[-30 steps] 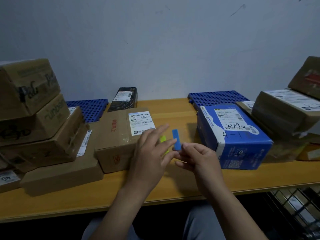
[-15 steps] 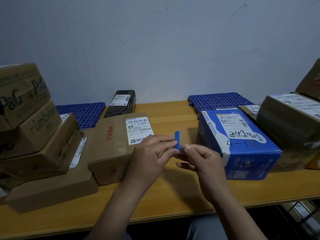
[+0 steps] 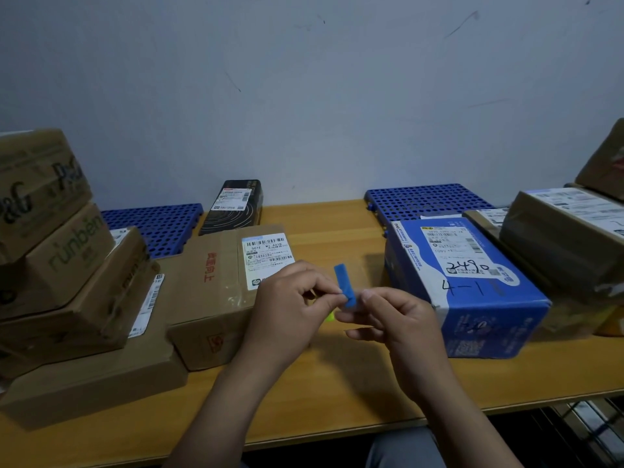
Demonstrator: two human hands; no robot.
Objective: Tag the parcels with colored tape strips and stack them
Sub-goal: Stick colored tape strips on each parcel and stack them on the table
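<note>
Tape strip (image 3: 345, 285), short and blue, stands nearly upright above the desk (image 3: 337, 393), just left of the blue parcel (image 3: 472, 298). Both hands have its lower end in their grip: left hand (image 3: 290, 315) pinches with thumb and forefinger, right hand (image 3: 398, 322) pinches from the opposite side, other fingers curled. Farther left of the blue parcel lies a brown parcel (image 3: 216, 292).

The wooden counter (image 3: 320, 393) runs the full width of the view, with its front edge nearest the camera and its rear edge against a pale grey wall (image 3: 304, 96) that carries several dark scuff marks. Two blue perforated plastic panels lie flat at the rear of the counter, one at the left (image 3: 162, 224) and one at the right (image 3: 422, 201). A metal wire rack (image 3: 580, 430) is visible below the counter at the lower right.
</note>
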